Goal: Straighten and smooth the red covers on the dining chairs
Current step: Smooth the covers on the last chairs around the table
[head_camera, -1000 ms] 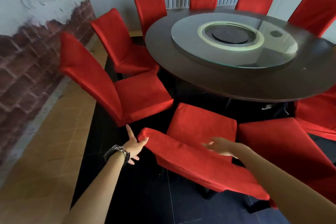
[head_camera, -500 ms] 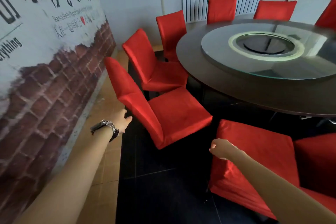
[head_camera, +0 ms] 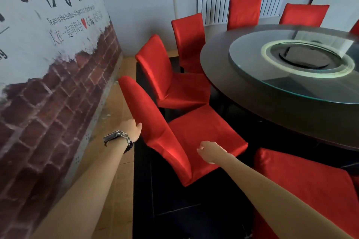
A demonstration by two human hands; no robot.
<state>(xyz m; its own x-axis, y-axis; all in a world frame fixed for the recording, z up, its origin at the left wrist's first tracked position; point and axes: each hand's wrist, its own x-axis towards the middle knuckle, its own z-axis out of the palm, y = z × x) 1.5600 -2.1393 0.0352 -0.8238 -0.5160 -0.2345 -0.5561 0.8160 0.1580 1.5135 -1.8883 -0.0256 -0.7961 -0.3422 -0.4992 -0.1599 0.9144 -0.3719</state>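
A chair in a red cover (head_camera: 200, 132) stands nearest me, its seat turned toward the round table (head_camera: 291, 122). My left hand (head_camera: 132, 129), with a watch on the wrist, holds the left edge of its backrest. The thumb lies at the edge and the fingers are hidden behind the fabric. My right hand (head_camera: 210, 151) hovers over the seat's near side with curled fingers and holds nothing. More red-covered chairs (head_camera: 169, 75) ring the table, and another red seat (head_camera: 310, 186) sits at the lower right under my right forearm.
A brick-pattern wall (head_camera: 48, 103) runs close along the left, with a strip of tan floor beside a dark floor area (head_camera: 174, 209). The table carries a glass turntable (head_camera: 291, 75). A white radiator (head_camera: 213, 7) hangs on the far wall.
My view swung left from the chair in front of me to its neighbour. My left hand reached that chair's backrest edge and my right hand came over its seat.
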